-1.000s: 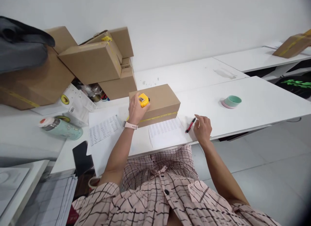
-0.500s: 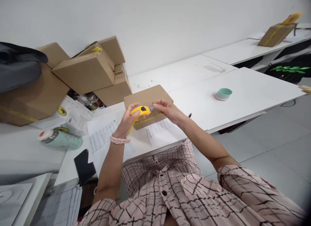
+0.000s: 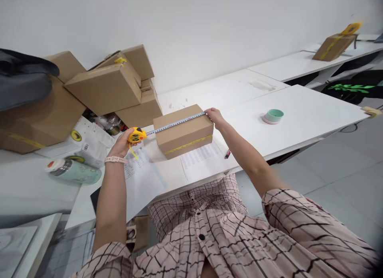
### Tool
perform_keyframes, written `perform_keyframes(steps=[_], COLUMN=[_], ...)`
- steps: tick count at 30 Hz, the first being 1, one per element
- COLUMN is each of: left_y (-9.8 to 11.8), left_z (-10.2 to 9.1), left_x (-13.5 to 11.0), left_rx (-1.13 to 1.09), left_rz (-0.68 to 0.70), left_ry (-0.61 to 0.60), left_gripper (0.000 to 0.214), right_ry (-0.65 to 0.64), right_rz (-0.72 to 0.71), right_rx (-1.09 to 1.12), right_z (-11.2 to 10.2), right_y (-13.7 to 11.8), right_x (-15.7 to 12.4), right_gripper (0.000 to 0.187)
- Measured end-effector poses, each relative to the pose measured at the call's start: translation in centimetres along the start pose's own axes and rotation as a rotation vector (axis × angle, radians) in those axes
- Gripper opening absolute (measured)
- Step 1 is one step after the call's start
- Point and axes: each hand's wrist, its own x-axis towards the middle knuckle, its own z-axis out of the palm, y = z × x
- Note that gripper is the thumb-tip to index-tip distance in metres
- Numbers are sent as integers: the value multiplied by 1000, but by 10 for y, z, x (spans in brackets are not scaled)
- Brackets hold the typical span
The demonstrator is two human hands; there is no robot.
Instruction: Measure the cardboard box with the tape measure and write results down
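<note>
A brown cardboard box (image 3: pixel 183 132) with a yellow strap sits on the white table (image 3: pixel 299 122) in front of me. My left hand (image 3: pixel 124 142) grips a yellow tape measure (image 3: pixel 136 135) just left of the box. Its white blade (image 3: pixel 176 123) runs along the box's top to the right end. There my right hand (image 3: pixel 214 115) pinches the blade's tip at the box's far right corner. A red and black pen (image 3: pixel 228 153) lies on the table under my right forearm.
Printed sheets (image 3: pixel 197 158) lie beneath and beside the box. A pile of cardboard boxes (image 3: pixel 104 86) stands at the back left, with a teal bottle (image 3: pixel 73 171) lying near it. A green and pink tape roll (image 3: pixel 273 116) rests to the right. Another box (image 3: pixel 333 46) sits on a far table.
My right hand left the pen, took the blade's tip and pulled it right across the box top. My left hand carried the tape measure off to the box's left.
</note>
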Motion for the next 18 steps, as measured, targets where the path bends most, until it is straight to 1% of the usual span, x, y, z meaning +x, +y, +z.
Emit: perform_keyframes(steps=[4, 6, 10, 13, 15, 16, 18], left_y=[-1, -1, -2, 1, 6, 10, 15], left_z=[9, 15, 23, 22, 21, 22, 29], left_x=[5, 6, 9, 9, 2, -5, -31], left_rx=[1, -6, -8, -9, 3, 13, 35], left_rz=[7, 25, 40, 22, 42, 65, 109], left_ry=[-69, -95, -108, -103, -69, -64, -122], left_gripper=[42, 44, 44, 41, 39, 40, 48], right_ry=[-66, -69, -66, -42, -12, 0, 14], right_rz=[14, 7, -15, -86, -148, -176, -233], right_rx=[-125, -155, -200, -284, -330, -326, -267], right_z=[6, 6, 5, 5, 4, 3, 0], right_y=[1, 0, 1, 3, 2, -1, -10], right_x=[-3, -5, -6, -6, -6, -5, -5], right_gripper=[18, 19, 20, 22, 21, 20, 18])
